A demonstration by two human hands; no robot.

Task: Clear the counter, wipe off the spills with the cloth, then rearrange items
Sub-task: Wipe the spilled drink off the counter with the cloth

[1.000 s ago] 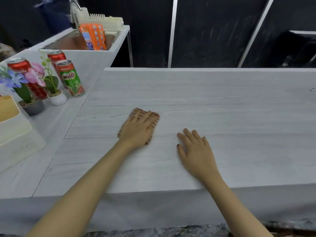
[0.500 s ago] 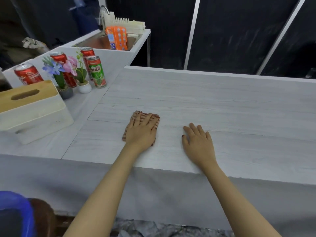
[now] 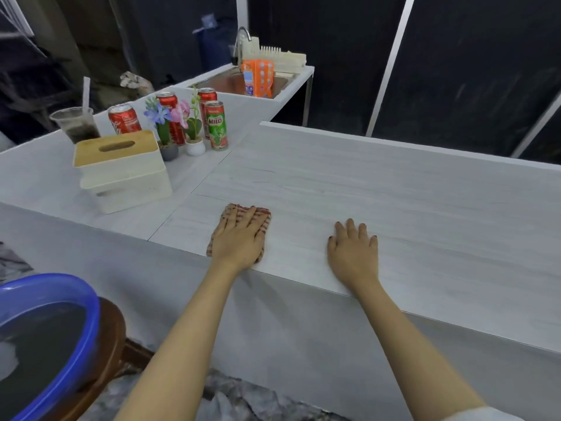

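Observation:
My left hand (image 3: 239, 237) lies flat with straight fingers on a red-checked cloth (image 3: 263, 214), pressing it onto the pale wood-grain counter (image 3: 409, 202) close to the front edge. My right hand (image 3: 353, 253) rests flat on the bare counter to the right, fingers spread. On the side counter at the left stand a white tissue box with a wooden lid (image 3: 121, 170), three red cans (image 3: 124, 118), a green Milo can (image 3: 216, 125), two small flower pots (image 3: 194, 144) and a plastic cup with a straw (image 3: 76, 124).
A sink (image 3: 236, 82) with an orange packet (image 3: 258, 77) and a dish rack (image 3: 282, 57) sits at the back left. A blue basin (image 3: 45, 335) on a wooden stool stands low at the left, below the counter. Dark panels line the back.
My head has pulled back and turned left, so the basin and cup come into view. Both hands now lie nearer the counter's front edge, the left still on the cloth.

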